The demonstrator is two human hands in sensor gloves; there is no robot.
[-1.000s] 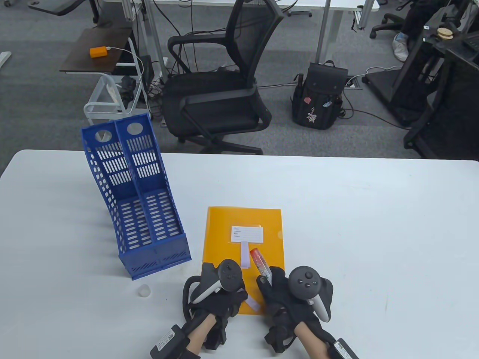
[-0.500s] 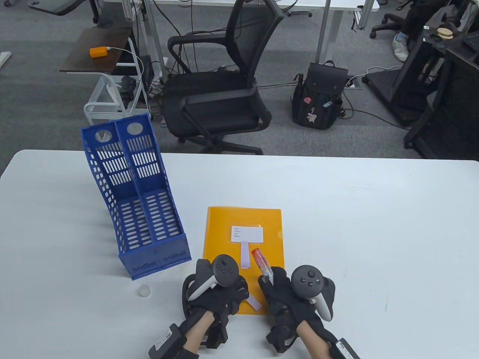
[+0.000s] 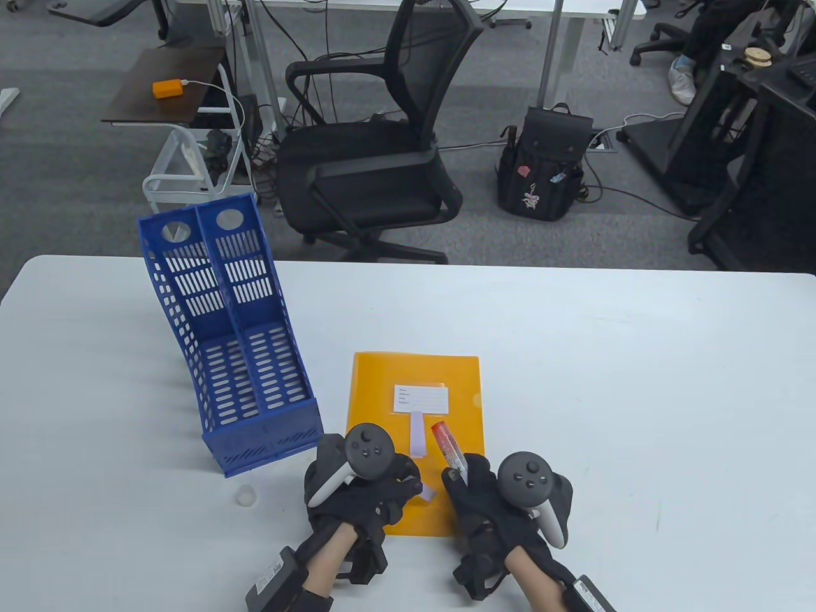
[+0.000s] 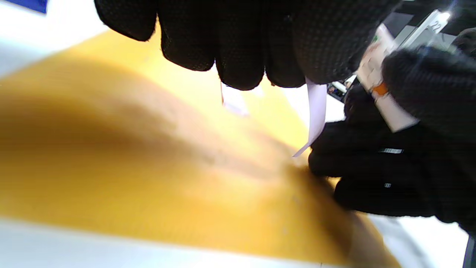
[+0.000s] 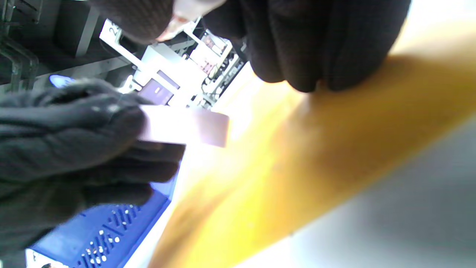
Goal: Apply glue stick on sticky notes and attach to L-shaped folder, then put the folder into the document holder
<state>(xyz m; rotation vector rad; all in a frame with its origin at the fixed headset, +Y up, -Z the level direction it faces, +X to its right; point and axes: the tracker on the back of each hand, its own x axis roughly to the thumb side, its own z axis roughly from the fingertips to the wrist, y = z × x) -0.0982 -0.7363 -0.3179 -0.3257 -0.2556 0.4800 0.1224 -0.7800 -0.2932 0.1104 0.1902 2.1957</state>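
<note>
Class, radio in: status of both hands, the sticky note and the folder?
Left hand pinches pale purple sticky note. Right hand grips red-capped glue stick. Orange L-shaped folder flat on table; blue document holder stands apart, nothing blocking.

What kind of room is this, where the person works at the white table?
Most likely an office or a lab workroom. Behind the white table stands a black mesh office chair on grey carpet, with more desks, loose cables and a black backpack on the floor. A blue document holder stands on the table.
</note>
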